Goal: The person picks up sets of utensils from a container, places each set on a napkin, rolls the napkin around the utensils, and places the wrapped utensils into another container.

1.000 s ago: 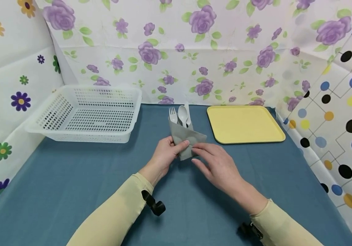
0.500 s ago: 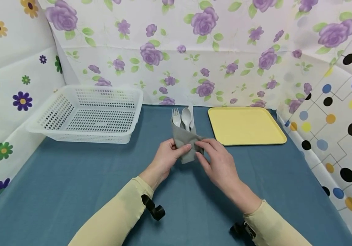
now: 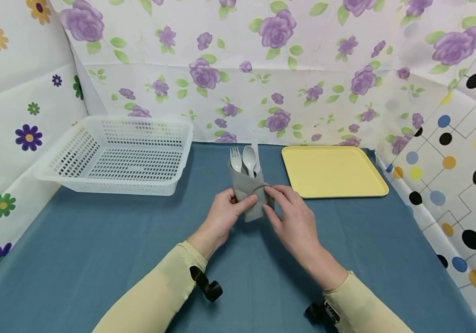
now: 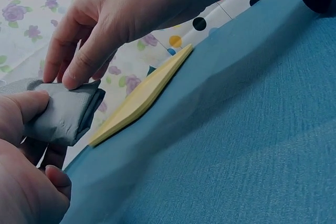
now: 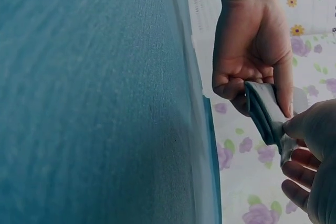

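Observation:
A grey napkin (image 3: 249,188) is wrapped around a white fork (image 3: 235,159), a white spoon (image 3: 249,158) and a white knife (image 3: 256,155), whose upper ends stick out of its top. My left hand (image 3: 223,212) grips the bundle from the left, thumb across the front and fingers behind. At the bundle's right side, my right hand (image 3: 293,217) pinches the napkin's loose edge between thumb and fingers. Both wrist views show the folded lower end of the napkin (image 4: 65,111) between the two hands, held above the table.
A white perforated basket (image 3: 125,186) stands at the back left of the blue-covered table (image 3: 117,249). At the back right lies a yellow tray (image 3: 333,171). Flowered and dotted cloths (image 3: 204,92) hang around the table.
My right hand has drawn the napkin's pointed right flap inward and around the bundle's right side. My left hand keeps its grip, and the bundle has shifted slightly.

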Motion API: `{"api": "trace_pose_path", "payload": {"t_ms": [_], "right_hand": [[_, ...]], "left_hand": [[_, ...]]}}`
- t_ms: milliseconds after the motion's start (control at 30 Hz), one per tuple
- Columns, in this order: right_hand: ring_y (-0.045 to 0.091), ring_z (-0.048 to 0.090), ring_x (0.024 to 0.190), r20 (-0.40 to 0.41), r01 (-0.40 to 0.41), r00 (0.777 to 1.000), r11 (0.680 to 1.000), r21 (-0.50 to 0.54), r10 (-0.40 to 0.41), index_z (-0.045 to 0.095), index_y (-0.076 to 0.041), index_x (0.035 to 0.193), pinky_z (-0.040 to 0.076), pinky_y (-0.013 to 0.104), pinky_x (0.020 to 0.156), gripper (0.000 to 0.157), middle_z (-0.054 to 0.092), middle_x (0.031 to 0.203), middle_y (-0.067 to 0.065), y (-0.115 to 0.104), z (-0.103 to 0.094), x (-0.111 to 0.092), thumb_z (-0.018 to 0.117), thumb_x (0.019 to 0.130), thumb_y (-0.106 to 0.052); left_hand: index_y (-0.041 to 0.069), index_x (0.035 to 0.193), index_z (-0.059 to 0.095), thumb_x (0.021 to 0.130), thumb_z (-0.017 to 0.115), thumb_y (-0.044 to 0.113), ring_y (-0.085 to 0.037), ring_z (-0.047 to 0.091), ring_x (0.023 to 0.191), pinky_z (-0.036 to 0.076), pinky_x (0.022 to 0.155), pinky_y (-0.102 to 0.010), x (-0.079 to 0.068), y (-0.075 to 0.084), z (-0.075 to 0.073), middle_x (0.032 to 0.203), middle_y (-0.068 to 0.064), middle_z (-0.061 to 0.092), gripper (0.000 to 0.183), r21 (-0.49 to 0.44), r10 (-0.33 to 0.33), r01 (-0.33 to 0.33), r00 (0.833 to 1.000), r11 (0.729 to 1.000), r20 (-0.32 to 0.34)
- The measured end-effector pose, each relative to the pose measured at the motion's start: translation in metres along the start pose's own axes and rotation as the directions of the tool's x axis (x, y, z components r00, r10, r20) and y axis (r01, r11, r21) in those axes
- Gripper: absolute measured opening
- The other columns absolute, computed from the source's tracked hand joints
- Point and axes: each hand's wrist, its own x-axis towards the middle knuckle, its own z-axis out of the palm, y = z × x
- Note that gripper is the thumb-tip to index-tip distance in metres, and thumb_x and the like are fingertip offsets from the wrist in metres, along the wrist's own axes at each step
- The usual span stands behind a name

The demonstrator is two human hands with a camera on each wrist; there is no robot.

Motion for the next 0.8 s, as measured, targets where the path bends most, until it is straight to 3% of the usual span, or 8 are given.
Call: {"api": "trace_pose_path", "payload": {"t_ms": [400,800], "right_hand": [[0.031,0.07,0.122,0.018,-0.07,0.997,0.996,0.061,0.069,0.069,-0.006,0.149,0.062,0.054,0.095,0.052,0.068,0.137,0.015,-0.0005,0.0048,0.0024,0.085,0.101,-0.017],[0.03,0.07,0.12,0.093,-0.186,0.981,0.955,0.23,0.169,0.066,-0.006,0.153,0.062,0.052,0.09,0.051,0.067,0.138,0.012,-0.0028,0.0015,0.0051,0.08,0.105,-0.014]], "left_hand": [[0.006,0.118,0.078,0.104,0.082,0.024,-0.02,0.068,0.097,0.056,0.086,-0.038,-0.0032,0.004,-0.0002,0.113,-0.008,0.078,0.023,0.027,0.026,-0.025,1.0,0.999,-0.006],[0.006,0.128,0.079,0.104,0.082,0.022,-0.02,0.071,0.106,0.059,0.094,-0.04,-0.0028,0.0065,-0.0011,0.12,-0.007,0.078,0.028,0.007,0.046,-0.046,0.999,0.999,0.01]]}}
